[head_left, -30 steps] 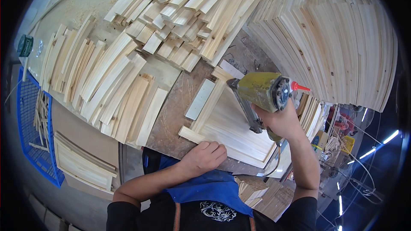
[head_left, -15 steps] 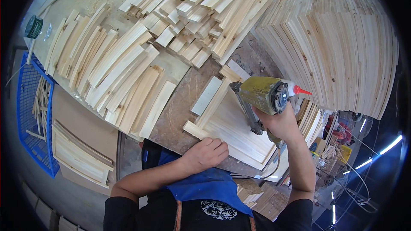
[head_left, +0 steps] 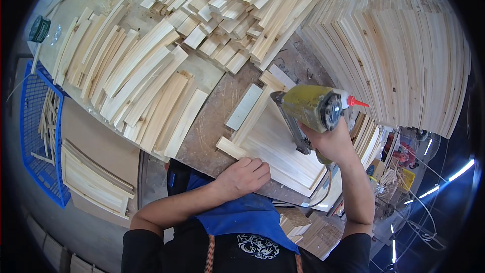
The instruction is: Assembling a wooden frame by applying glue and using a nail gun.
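My right hand (head_left: 333, 144) is wrapped round the handle of a yellow-green nail gun (head_left: 307, 105), whose nose rests over the far part of a pale wooden panel (head_left: 280, 146). Curled fingers of my left hand (head_left: 246, 174) press at the panel's near left corner; the fingertips are partly hidden. A short wooden strip (head_left: 231, 147) juts out from the panel's left side just beyond that hand. Along the same side lies a pale flat bar (head_left: 244, 107), fixed to or lying on the brown worktop (head_left: 202, 121). Behind the gun shows a red bottle nozzle (head_left: 358, 102).
Curved wooden slats (head_left: 146, 65) lie in heaps at the far left, with more slats (head_left: 232, 15) stacked beyond the worktop. A tall stack of wooden boards (head_left: 394, 60) stands at the right. At the left is a blue crate (head_left: 38, 141). An air hose (head_left: 327, 192) trails from the gun.
The view has shifted slightly. My hands, the nail gun and the panel stay in nearly the same places relative to one another.
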Demonstrator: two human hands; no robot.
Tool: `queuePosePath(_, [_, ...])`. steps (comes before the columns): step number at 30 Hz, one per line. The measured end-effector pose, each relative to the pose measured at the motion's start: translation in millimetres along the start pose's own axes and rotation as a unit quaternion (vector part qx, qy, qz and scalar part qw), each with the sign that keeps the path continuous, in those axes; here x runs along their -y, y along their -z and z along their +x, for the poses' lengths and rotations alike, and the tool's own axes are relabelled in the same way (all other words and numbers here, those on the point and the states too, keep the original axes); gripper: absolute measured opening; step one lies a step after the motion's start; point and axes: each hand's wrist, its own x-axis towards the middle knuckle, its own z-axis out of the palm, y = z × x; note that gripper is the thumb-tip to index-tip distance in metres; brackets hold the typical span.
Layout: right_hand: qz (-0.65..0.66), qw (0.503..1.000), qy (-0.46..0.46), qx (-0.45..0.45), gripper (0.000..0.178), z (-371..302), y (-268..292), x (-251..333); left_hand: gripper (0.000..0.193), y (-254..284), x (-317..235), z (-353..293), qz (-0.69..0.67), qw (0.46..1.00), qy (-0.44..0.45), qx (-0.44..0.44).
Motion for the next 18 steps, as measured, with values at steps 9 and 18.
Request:
queuePosePath(9, [-0.043,0.997,0.019,0.063,0.044,-33.5,-8.5,8.0,0.017,-5.7,-2.1,-0.9,0.013,1.000,0.000,-0.024])
queuePosePath(18, [-0.046,0.997,0.037,0.052,0.045,-33.5,-16.0,3.5,0.017,-5.6,-4.3,-0.9,0.022,0.999,-0.003,-0.027])
